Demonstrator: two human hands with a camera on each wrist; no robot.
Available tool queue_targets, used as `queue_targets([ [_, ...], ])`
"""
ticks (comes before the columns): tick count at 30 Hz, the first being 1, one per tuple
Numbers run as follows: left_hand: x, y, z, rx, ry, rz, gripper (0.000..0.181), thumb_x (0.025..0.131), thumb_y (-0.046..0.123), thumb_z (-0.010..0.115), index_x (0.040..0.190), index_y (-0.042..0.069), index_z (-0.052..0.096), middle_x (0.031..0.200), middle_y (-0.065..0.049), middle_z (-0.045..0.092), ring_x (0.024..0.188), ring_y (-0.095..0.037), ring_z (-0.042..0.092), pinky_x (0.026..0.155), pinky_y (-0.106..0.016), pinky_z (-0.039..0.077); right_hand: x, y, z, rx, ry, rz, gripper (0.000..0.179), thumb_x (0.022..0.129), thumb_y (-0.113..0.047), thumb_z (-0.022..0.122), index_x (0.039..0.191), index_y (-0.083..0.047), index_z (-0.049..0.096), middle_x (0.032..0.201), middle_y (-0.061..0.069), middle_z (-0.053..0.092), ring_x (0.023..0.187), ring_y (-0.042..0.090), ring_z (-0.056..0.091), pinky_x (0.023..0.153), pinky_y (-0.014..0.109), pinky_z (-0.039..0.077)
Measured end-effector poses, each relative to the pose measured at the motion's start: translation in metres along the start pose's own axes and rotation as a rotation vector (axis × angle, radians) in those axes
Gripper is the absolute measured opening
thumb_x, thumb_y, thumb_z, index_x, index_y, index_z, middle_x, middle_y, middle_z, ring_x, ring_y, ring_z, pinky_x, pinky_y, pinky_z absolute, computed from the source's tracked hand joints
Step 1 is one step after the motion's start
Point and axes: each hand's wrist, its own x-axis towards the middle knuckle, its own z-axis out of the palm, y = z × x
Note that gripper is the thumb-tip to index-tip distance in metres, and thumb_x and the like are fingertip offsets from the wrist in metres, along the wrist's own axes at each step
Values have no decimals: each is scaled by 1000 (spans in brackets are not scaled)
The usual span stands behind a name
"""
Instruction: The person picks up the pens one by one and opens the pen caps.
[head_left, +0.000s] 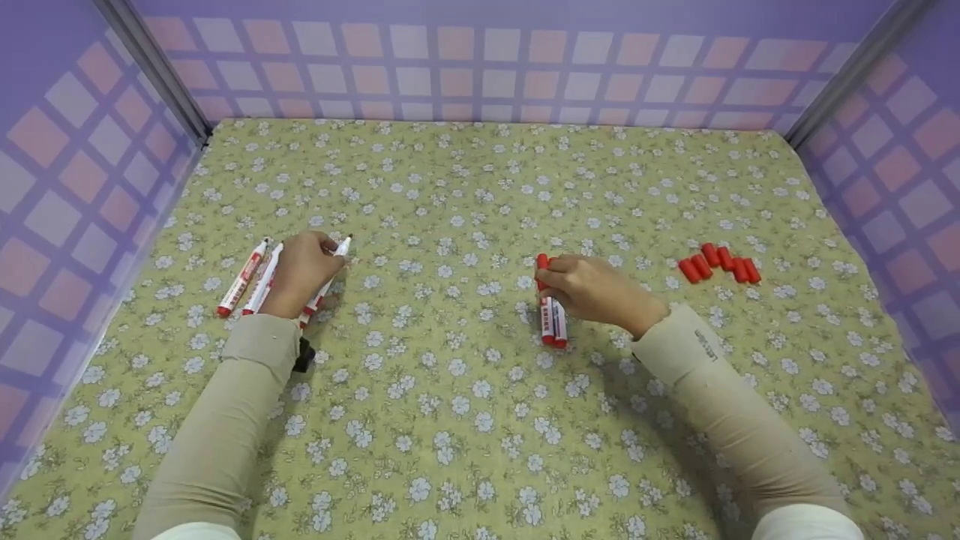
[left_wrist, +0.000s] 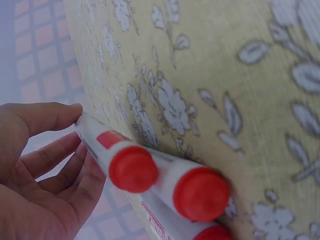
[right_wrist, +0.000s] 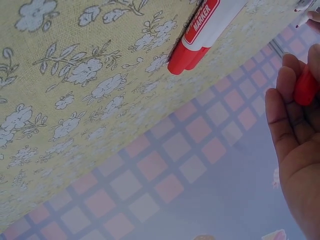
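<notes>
At the left, my left hand [head_left: 304, 266] pinches a white uncapped marker [left_wrist: 97, 132] between thumb and fingers. Its dark tip points away and its red end faces the left wrist camera. Under and beside it lie other red-ended markers [left_wrist: 202, 195], partly hidden by the hand in the head view. My right hand [head_left: 589, 289] holds a small red marker cap [right_wrist: 305, 87] in curled fingers, seen in the right wrist view. It is just above two red-and-white markers [head_left: 551, 322] lying side by side, whose far ends the fingers partly cover.
Two uncapped markers [head_left: 244, 277] lie left of my left hand. Several loose red caps [head_left: 720, 261] form a loose group at the right. A flowered cloth [head_left: 450, 420] covers the table, with checkered purple walls [head_left: 480, 67] around its back and sides.
</notes>
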Motion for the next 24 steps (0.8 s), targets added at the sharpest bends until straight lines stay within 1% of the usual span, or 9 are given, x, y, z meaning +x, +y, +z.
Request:
queue_targets([
  [3,1,-3,-1,8,2,4,32,93,12,56,118,-7,61,115,-28,61,84,-28,58,72,-40,47,0,0,0,-1,2,-1,11,89,-3,66,98,2,71,83,12,68,74,23,66,65,33,55],
  [5,1,-5,-1,14,12,8,29,92,11,57,113,-7,63,108,-26,63,78,-24,55,69,-38,45,-1,1,0,-4,4,-4,10,89,-3,66,96,1,71,82,12,67,73,22,66,65,33,55],
  [7,1,-6,0,18,18,6,20,91,10,58,102,-6,65,87,-20,62,66,-20,48,62,-35,41,-1,1,1,-6,4,-8,9,89,-3,66,95,0,71,81,11,67,72,22,65,64,32,55],
  [9,1,-7,0,19,27,10,12,90,9,59,89,-3,64,70,-10,54,58,-16,42,57,-34,37,-1,1,1,-4,2,-10,7,89,-3,66,93,-1,71,81,11,66,71,21,65,64,32,54],
  [10,1,-8,1,20,27,11,13,90,8,59,80,0,60,63,-5,46,54,-14,36,54,-33,34,-1,1,0,-3,1,-11,7,89,-3,66,93,-1,71,80,11,66,71,21,65,64,32,54],
  [11,2,-9,1,23,26,16,20,90,8,59,72,3,54,58,-2,37,51,-14,32,52,-32,31,-1,1,0,-2,-1,-11,7,89,-3,66,93,-1,71,81,11,66,72,21,65,64,32,54],
  [12,2,-9,1,27,28,22,26,90,7,59,67,6,47,56,1,29,49,-13,27,51,-32,28,-1,1,0,-1,-1,-10,7,89,-3,66,93,-1,71,81,10,66,72,21,65,64,32,54],
  [16,2,-9,1,54,40,37,38,87,5,60,61,12,33,57,4,17,49,-12,20,49,-30,23,-2,1,0,1,-4,-8,7,89,-4,66,93,-1,71,82,11,66,73,22,65,65,32,54],
  [24,2,-12,1,70,37,33,38,85,4,62,58,11,35,56,4,17,49,-12,21,48,-30,24,-2,2,2,6,-3,-15,5,89,-4,66,90,-2,70,80,11,65,71,21,63,62,31,53],
])
